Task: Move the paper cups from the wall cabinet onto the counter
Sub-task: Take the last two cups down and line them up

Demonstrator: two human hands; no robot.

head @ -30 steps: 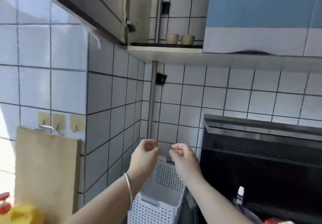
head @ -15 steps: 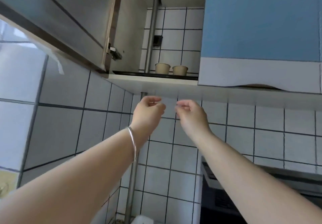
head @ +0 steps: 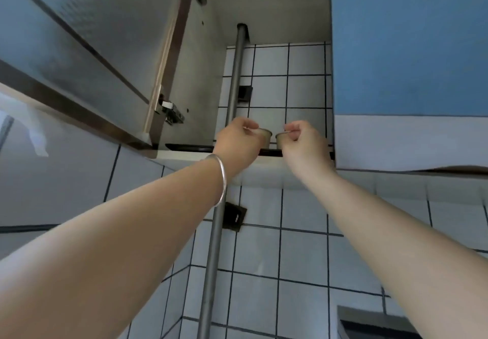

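Two small beige paper cups stand side by side on the dark shelf liner [head: 190, 147] of the open wall cabinet. My left hand [head: 239, 140], with a silver bangle on the wrist, pinches the rim of the left cup [head: 266, 136]. My right hand [head: 303, 140] pinches the rim of the right cup [head: 279, 140]. Both cups still rest on the shelf and are mostly hidden behind my fingers. The counter is out of view.
The cabinet door [head: 79, 48] hangs open to the left with its hinge [head: 170, 113] near my left hand. A closed blue door [head: 409, 43] is on the right. A vertical metal pipe [head: 211, 259] runs down the tiled wall.
Both hands rose from below the shelf edge into the cabinet and closed on the cup rims. The view tilted further upward.
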